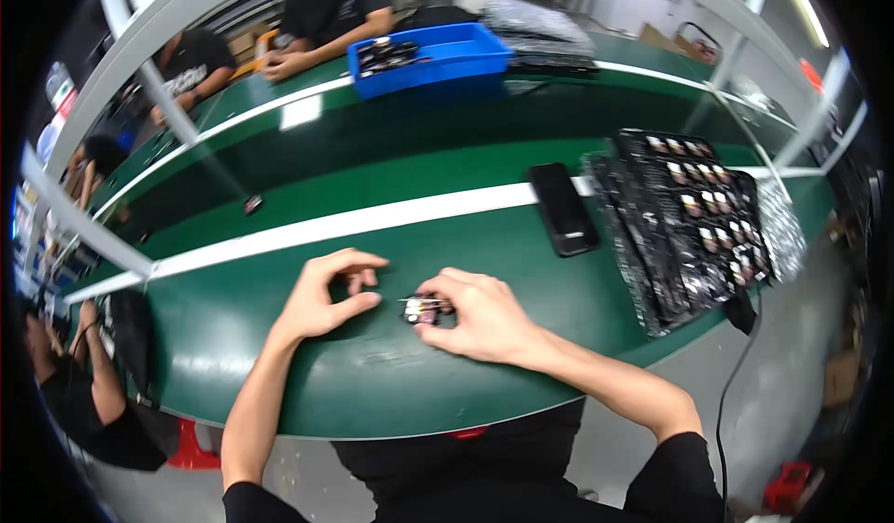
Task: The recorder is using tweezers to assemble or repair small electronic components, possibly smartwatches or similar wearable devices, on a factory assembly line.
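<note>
Over the green table (pixel 214 337), my right hand (pixel 484 316) closes its thumb and fingers on a small dark part with shiny, whitish bits (pixel 419 311). Its exact kind is too small to make out, and my fingers cover its right side. To the left of it, my left hand (pixel 326 295) is empty, thumb and fingers curved apart, a short gap away from the part. A black phone (pixel 562 208) lies beyond my right hand.
Black trays (pixel 652 234) holding rows of small shiny parts are stacked at the right. A white strip (pixel 372 217) crosses the table. Farther off are a small loose part (pixel 252 204), a blue bin (pixel 438 57) of dark parts, and wrapped trays (pixel 540 34). Other people sit across and at left.
</note>
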### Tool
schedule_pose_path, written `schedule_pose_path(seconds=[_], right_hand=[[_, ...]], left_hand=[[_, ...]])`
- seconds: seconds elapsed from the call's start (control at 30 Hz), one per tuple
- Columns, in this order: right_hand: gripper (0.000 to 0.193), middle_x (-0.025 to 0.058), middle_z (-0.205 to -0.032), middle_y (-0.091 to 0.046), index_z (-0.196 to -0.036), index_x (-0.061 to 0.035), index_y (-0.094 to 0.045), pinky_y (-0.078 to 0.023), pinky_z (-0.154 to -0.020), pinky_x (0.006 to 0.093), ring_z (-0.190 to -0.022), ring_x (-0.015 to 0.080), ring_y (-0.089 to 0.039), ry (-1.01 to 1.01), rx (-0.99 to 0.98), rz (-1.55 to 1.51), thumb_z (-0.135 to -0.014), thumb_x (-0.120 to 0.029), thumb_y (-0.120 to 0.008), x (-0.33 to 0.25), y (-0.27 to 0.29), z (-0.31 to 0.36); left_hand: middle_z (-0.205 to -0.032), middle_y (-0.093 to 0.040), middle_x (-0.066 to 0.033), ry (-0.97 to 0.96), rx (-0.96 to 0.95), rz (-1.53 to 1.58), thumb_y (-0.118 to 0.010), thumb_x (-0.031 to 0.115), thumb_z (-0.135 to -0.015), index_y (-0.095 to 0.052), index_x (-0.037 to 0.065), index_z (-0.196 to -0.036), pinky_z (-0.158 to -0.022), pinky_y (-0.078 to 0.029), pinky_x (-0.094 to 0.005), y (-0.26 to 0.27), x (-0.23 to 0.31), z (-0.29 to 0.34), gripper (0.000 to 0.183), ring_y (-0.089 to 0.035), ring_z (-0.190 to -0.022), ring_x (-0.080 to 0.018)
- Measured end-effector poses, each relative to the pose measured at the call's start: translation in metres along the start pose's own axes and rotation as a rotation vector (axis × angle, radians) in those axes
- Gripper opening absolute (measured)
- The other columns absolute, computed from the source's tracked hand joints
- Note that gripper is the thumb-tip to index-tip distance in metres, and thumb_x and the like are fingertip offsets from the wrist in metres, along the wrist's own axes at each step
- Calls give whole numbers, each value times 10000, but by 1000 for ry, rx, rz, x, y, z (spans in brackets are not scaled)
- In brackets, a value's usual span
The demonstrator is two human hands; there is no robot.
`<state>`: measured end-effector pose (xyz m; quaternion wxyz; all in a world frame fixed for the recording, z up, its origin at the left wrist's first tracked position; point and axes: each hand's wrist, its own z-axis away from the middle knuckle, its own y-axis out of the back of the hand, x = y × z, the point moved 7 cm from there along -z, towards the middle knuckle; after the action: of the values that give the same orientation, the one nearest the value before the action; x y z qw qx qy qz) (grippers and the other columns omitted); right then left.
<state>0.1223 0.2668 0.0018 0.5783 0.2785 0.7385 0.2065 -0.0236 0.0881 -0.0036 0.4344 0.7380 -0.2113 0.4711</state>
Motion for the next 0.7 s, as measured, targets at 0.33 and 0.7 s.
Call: schedule_pose_path(seconds=[0.33,0.7], right_hand=[[425,88,-890,-688,-1175,-29,-775,-578,-675,351,-763,196,-714,115,453,129,-821,-210,-924,-58,163,86],[386,-39,-961,-743,-1228,36,-781,-453,-689,192,-806,0,-548,-388,1024,165,-896,-67,-950,40,272,241]], left_hand=[[-1567,-606,-161,53,573,-920,-777,187,-1005,-615,83,-1551,-1208,-467,-467,147,-95,-15,579,-605,-1393,-370],[-1355,-695,-135,238,610,-910,-675,179,-1121,-614,163,-1510,-1058,-553,-474,208,-157,-18,395,-696,-1221,-349]])
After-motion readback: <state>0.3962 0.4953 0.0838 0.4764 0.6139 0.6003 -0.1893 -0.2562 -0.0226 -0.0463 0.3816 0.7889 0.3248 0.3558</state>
